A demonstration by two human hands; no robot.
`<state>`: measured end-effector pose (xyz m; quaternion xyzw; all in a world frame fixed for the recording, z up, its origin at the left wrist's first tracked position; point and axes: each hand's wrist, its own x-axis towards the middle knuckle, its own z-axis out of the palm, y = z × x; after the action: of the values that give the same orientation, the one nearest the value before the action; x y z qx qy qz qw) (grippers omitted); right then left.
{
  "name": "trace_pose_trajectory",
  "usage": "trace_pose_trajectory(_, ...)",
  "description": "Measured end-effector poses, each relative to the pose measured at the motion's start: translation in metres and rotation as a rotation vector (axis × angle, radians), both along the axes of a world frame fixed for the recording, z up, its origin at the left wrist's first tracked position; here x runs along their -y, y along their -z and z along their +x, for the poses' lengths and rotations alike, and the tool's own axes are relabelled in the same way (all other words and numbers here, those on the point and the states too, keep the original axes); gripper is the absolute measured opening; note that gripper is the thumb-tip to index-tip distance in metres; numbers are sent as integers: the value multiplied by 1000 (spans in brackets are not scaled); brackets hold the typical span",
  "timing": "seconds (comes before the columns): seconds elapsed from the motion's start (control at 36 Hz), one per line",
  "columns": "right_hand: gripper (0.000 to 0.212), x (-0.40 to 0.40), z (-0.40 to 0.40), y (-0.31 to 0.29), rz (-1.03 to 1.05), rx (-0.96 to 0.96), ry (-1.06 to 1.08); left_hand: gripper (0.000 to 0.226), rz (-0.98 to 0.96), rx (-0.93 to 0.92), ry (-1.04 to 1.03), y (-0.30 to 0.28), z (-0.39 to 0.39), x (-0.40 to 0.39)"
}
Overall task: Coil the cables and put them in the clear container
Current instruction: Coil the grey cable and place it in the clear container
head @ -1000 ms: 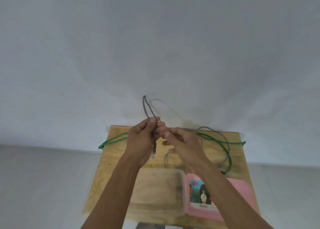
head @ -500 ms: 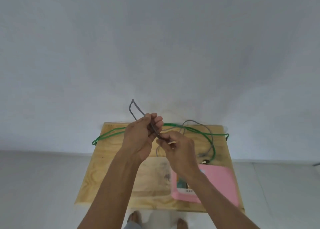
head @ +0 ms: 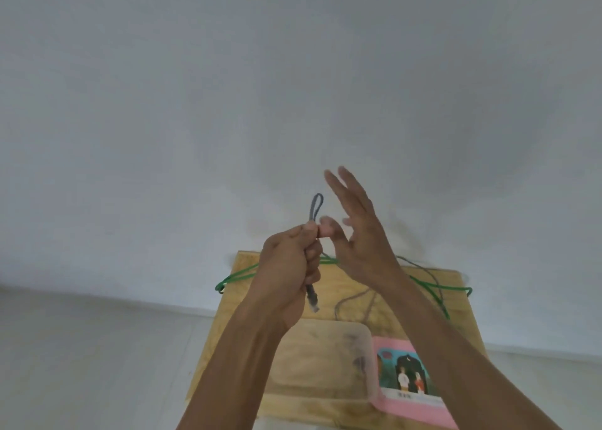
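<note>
container (head: 325, 358) on table (head: 456, 302), book (head: 410, 380) right

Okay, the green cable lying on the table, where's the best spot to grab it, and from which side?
Probably at its right end loop, which pokes past the wooden table's right edge, so fingers can close round it from the side. The open right hand is free for that; the left hand grips the grey cable. The green cable's middle is hidden behind the hands.

Green cable (head: 430, 288) and pink lid (head: 420, 400) flank open clear container (head: 325, 394).
</note>
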<state>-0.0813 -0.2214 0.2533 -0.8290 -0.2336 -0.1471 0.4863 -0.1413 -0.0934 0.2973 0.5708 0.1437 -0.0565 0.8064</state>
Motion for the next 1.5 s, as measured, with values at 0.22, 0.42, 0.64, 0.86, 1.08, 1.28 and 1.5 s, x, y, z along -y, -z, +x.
trace_pose_trajectory(0.22,25,-40,1,-8,110,-246,-215,29,-199,178,91,-14,-5,-12)
trace_pose_trajectory(0.42,44,-45,-28,17,-128,-291,13,26,-75,309,80,-9,5,-19)
trace_pose_trajectory(0.64,34,-31,-47,25,17,-354,0,26,40,342,-9,5,14,-10)
trace_pose_trajectory(0.86,37,-20,-54,12,175,-486,-2,27,199,414,13,10,13,1)
trace_pose_trajectory(1.08,33,-12,-51,10,318,-434,-39,26,170,418,25,-2,18,6)
trace_pose_trajectory(1.28,27,-12,-40,12,144,-330,58,26,192,371,3,-1,24,11)
trace_pose_trajectory(1.5,37,-20,-40,15,132,-363,-19,30,101,336,-246,6,34,17)
